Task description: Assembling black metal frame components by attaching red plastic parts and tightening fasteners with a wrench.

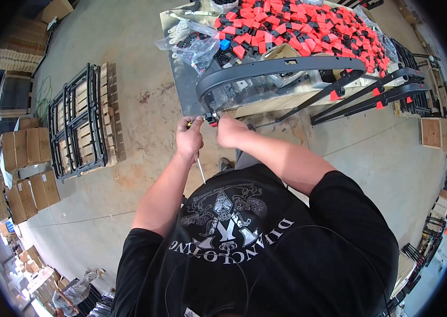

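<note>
At centre frame, our left hand (189,138) is closed around a screwdriver (198,158), and our right hand (231,131) pinches a small red-and-black clip (212,118). It sits at the end of the curved black frame (281,68), which rests on the table (181,79) in the upper middle.

One curved black frame (281,68), one clear plastic bag (194,45), one screwdriver (198,158), two hands, and red-and-black clips (297,29) (too many to count).

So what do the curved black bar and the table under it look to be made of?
Curved black bar: probably moulded plastic or coated metal, judging by its smooth, satin, evenly dark surface. Table: likely bare sheet metal, grey and dully reflective.
</note>
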